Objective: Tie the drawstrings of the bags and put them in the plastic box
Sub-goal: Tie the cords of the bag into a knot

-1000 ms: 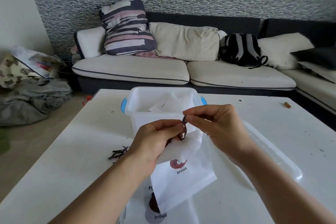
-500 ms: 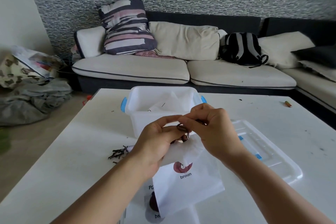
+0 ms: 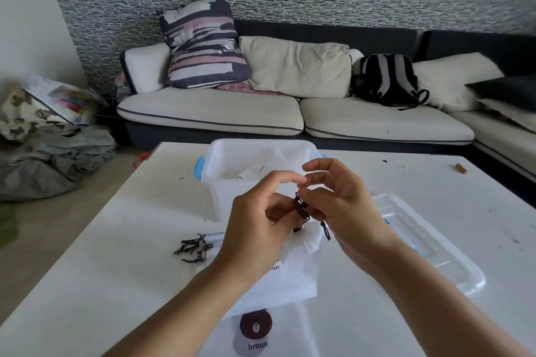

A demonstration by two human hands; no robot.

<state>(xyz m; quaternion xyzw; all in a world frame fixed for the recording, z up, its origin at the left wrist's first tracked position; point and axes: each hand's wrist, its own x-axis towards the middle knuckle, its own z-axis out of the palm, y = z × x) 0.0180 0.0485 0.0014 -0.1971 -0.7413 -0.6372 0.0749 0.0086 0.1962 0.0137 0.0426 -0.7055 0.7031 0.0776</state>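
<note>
both hands, left hand point(image 3: 255, 229) and right hand point(image 3: 342, 211), pinch the dark brown drawstring point(image 3: 301, 209) of the white fabric bag point(image 3: 290, 278); slack cord may slip, loosening the half-formed knot.

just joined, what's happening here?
A person is tying the dark drawstring of a white bag, pinching it between the left hand and right hand above the table. The open plastic box behind already holds white bags; its lid lies to the right. Another bag lies underneath.
</note>
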